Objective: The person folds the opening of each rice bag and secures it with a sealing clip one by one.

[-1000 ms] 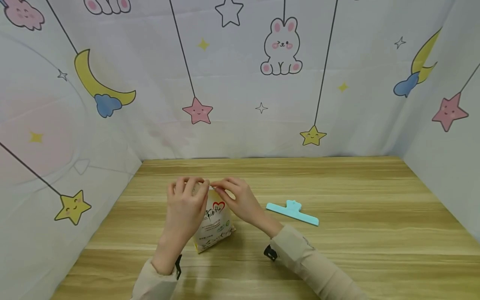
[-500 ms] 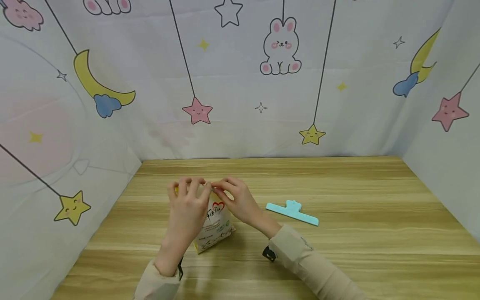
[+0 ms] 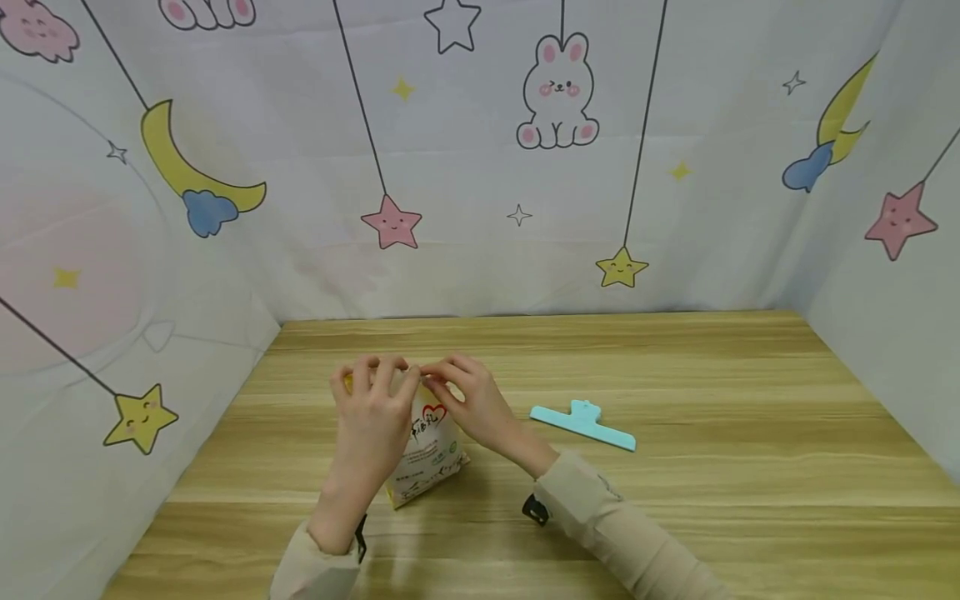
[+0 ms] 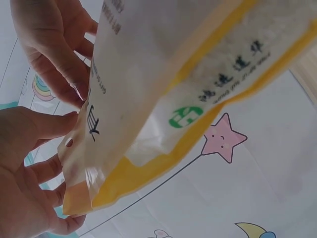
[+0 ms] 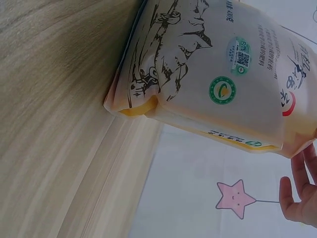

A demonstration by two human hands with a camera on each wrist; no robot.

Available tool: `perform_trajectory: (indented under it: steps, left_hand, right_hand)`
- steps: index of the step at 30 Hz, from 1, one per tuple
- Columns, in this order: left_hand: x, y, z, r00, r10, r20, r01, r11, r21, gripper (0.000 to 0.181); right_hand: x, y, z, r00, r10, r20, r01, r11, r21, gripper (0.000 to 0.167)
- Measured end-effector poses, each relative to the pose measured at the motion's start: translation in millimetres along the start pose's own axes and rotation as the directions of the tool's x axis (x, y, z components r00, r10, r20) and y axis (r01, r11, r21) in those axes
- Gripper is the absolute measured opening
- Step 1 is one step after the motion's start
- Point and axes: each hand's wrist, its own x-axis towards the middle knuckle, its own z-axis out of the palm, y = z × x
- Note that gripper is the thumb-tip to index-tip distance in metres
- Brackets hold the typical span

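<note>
A white and yellow printed bag [image 3: 427,454] stands upright on the wooden table, left of centre. My left hand [image 3: 372,421] grips its top edge from the left, thumb on the near side and fingers spread behind. In the left wrist view the left fingers hold the bag's top strip near a small hole. The thumb and forefinger of my right hand [image 3: 480,404] pinch the bag's top edge near its right end. The right wrist view shows the lower part of the bag [image 5: 198,74] and some fingers at its top.
A light blue wide clip [image 3: 583,425] lies on the table [image 3: 712,467] to the right of the bag. White cloth [image 3: 465,275] printed with stars, moons and rabbits hangs behind the table and at both sides.
My left hand has shifted slightly along the bag's top, and a yellow corner now shows beside its fingers. The right hand has stayed nearly in place; the clip has not moved.
</note>
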Motion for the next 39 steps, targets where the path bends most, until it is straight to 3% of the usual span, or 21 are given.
perform_trajectory:
  steps: [10, 18, 26, 32, 39]
  left_hand:
    - [-1.5, 0.2, 2.0, 1.000, -0.014, -0.009, 0.014, 1.000, -0.012, 0.018]
    - [-0.6, 0.2, 3.0, 0.999, -0.030, 0.017, 0.030, 0.999, 0.022, 0.018]
    - [-0.9, -0.9, 4.4, 1.000, -0.017, 0.020, 0.015, 0.995, 0.099, 0.026]
    - [-2.0, -1.4, 4.6, 1.000, -0.020, 0.000, 0.020, 0.995, 0.100, 0.027]
    - [-1.0, -1.5, 1.8, 1.000, -0.026, 0.010, 0.025, 0.995, 0.097, 0.025]
  right_hand:
    - [-2.2, -0.7, 3.7, 0.999, 0.051, 0.001, -0.051, 0.998, 0.026, 0.014]
    - [-1.0, -1.9, 6.0, 0.997, 0.082, 0.006, -0.082, 0.996, 0.028, 0.012]
    - [-1.1, -0.7, 9.3, 0.999, 0.033, -0.029, -0.035, 0.997, -0.073, 0.012]
    - [-2.1, -0.8, 10.9, 0.998, -0.014, -0.056, 0.004, 0.984, -0.178, 0.012]
    - [-3.5, -0.5, 11.0, 0.997, -0.025, -0.069, 0.012, 0.982, -0.187, 0.010]
